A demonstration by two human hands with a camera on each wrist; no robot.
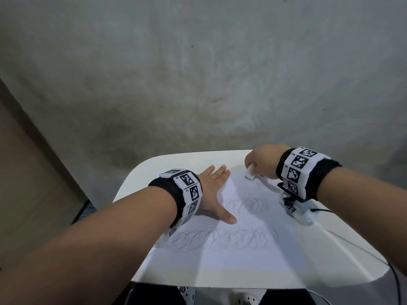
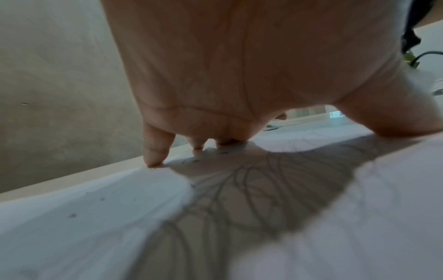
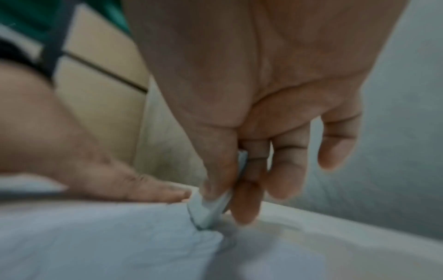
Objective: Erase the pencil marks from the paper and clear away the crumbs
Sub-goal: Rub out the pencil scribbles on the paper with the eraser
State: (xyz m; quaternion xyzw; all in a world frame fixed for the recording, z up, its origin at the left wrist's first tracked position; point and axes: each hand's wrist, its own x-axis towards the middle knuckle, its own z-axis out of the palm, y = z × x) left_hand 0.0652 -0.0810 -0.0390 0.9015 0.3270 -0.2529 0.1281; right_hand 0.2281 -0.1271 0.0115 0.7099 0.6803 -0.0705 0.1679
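Since the eraser point(image 1: 250, 172) has to bite into the sheet, I have it pinched between thumb and fingertips of my right hand point(image 1: 263, 162), tilted so its lower edge touches the paper point(image 1: 220, 256) at the far corner, just below the grip. The right wrist view shows that contact edge darkened, probably with graphite, and the paper rumpled right around it. So I judge I am mid-stroke on the far marks. Nearer me from the grip, two rows of looped pencil marks point(image 1: 220, 238) remain, one short row just behind the eraser hand, one long row well toward my side. Most erasing is not yet done. My left hand point(image 1: 214, 194) holds nothing: fingers straight, splayed, palm pressing the sheet beside the eraser hand, thumb pointing toward the near loops. That anchors the paper so rubbing does not drag or crease it. Small dark crumbs point(image 2: 72, 215) lie on the paper near the left fingertips. Everything sits on a white table point(image 1: 141, 172), which stands before a gray wall point(image 1: 198, 73).
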